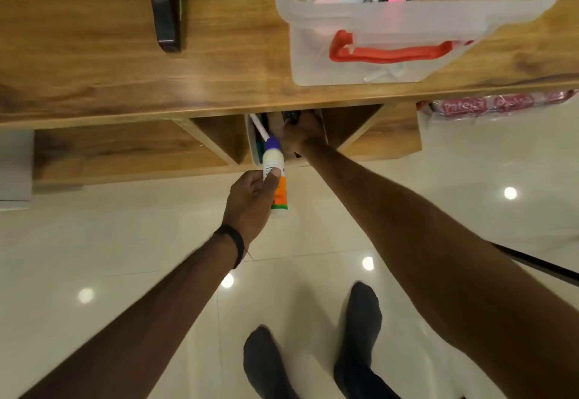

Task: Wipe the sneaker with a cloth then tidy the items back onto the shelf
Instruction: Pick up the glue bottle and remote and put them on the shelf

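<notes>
Black wristband (235, 243) (left wrist), dark grey socks (360, 332)

The left hand (250, 201) grips a white bottle (273, 166) with a purple cap and an orange label, its top pointing into a white bin (254, 147) set in the middle compartment of the wooden shelf (125, 151). The right hand (302, 133) reaches deeper into that same bin, fingers hidden under the tabletop (94, 63) edge. On the tabletop's right sits a clear plastic box (360, 16) with a red handle (391, 53), holding markers. A dark stand (166, 6) rises farther left. Two dark socked feet (313, 358) stand on glossy floor tiles (94, 242).
</notes>
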Action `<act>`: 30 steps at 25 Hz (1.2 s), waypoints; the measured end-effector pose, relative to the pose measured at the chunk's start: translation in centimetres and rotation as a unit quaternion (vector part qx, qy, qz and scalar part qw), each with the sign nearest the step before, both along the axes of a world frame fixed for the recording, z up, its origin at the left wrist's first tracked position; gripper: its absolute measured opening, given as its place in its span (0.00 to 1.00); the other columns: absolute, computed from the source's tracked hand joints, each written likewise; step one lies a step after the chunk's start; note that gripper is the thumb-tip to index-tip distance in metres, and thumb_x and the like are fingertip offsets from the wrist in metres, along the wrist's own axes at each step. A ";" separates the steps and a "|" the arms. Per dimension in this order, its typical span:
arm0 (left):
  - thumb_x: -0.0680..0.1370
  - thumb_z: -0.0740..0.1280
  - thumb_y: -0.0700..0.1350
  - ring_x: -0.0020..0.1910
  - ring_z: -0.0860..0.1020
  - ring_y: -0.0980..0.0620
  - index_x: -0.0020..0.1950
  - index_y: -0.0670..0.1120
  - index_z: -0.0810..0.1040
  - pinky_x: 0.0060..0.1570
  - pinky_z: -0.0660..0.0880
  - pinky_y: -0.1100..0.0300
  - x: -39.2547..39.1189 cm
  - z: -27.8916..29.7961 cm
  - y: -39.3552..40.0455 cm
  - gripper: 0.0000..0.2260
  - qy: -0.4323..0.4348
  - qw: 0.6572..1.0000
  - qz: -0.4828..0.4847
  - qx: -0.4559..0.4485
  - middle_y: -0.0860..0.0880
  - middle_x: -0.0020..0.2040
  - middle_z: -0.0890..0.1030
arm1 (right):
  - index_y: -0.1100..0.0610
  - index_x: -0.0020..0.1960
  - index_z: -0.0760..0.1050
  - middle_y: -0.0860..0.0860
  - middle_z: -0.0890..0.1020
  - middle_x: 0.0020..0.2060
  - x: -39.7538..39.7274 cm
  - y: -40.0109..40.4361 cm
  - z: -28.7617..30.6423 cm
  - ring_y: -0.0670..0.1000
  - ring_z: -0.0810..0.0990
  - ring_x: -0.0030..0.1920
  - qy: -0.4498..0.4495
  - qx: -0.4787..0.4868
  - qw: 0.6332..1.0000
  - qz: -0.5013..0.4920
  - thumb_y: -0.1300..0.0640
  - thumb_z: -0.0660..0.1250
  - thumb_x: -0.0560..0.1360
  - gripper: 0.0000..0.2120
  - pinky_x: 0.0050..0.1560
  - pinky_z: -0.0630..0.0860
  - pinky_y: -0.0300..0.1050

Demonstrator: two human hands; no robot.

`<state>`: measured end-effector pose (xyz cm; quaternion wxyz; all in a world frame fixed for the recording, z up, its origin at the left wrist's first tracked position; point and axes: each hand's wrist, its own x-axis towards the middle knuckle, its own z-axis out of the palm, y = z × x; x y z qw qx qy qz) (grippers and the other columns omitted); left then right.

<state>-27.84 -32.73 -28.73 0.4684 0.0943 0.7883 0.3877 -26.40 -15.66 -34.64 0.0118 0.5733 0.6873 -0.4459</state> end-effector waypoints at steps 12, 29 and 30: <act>0.80 0.68 0.56 0.55 0.80 0.46 0.58 0.49 0.78 0.57 0.78 0.50 -2.4 -3.0 4.0 0.13 0.042 0.999 0.021 -0.004 0.48 0.52 0.81 | 0.60 0.57 0.76 0.57 0.82 0.57 1.4 -0.6 -0.6 0.57 0.79 0.61 -0.006 0.016 0.999 0.037 0.51 0.63 0.82 0.13 0.53 0.70 0.43; 0.72 0.54 0.72 0.72 0.68 0.41 0.73 0.51 0.66 0.72 0.65 0.46 -4.5 -9.4 12.3 0.36 0.180 0.952 -0.144 -0.200 0.48 0.73 0.71 | 0.42 0.54 0.74 0.40 0.83 0.46 16.8 -8.9 4.0 0.43 0.83 0.48 0.182 -0.024 0.979 -0.085 0.66 0.63 0.79 0.18 0.48 0.80 0.36; 0.74 0.54 0.70 0.73 0.67 0.41 0.73 0.51 0.65 0.72 0.63 0.46 -4.6 -9.8 12.3 0.33 0.167 0.953 -0.151 -0.201 0.47 0.73 0.69 | 0.43 0.54 0.75 0.40 0.83 0.46 17.2 -8.7 3.9 0.43 0.83 0.48 0.182 -0.026 0.979 -0.089 0.67 0.63 0.79 0.18 0.48 0.80 0.36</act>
